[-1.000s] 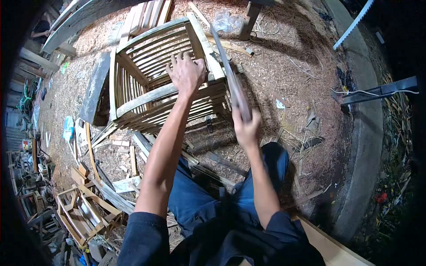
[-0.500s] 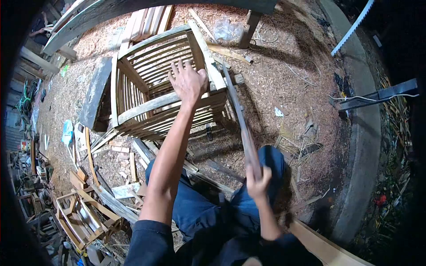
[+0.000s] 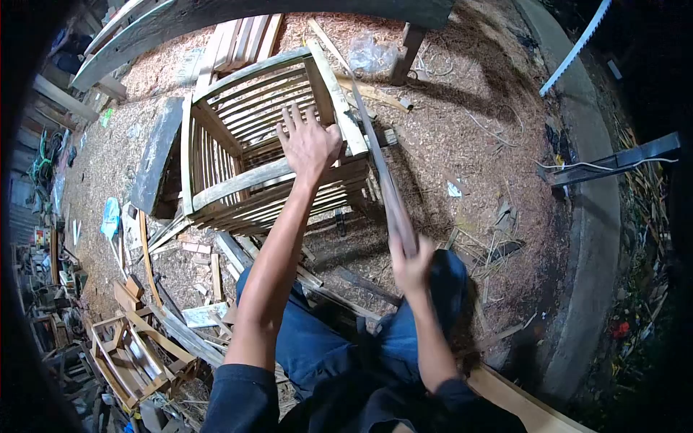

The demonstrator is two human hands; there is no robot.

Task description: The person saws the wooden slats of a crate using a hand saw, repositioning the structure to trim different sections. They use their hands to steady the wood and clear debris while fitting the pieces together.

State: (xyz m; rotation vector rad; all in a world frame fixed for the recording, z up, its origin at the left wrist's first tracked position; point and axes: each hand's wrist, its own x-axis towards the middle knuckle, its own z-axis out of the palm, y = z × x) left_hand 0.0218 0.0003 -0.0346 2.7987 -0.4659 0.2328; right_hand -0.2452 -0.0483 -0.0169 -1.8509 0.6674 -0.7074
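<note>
A slatted wooden frame (image 3: 243, 172), box-like with curved rails, stands on the ground in front of me. My left hand (image 3: 309, 144) lies palm down on its near top rail, close to the right corner, fingers spread over the opening. Held in my right hand (image 3: 411, 263) is a long handsaw (image 3: 386, 180) with a tapering blade, seen nearly edge-on. Its blade runs forward along the right side of the frame, right by the end of the pale side rail (image 3: 338, 101). My fingers hide most of the saw's handle.
Wood shavings cover the ground. A dark block (image 3: 157, 155) leans left of the frame; a beam (image 3: 253, 16) crosses beyond it. Scrap boards lie near my knees, with a small wooden frame (image 3: 137, 353) at lower left. A toothed blade (image 3: 577, 47) juts in at upper right.
My right hand has pushed forward and slightly left, carrying the saw farther past the frame's corner. My left hand stays on the rail with almost no shift.
</note>
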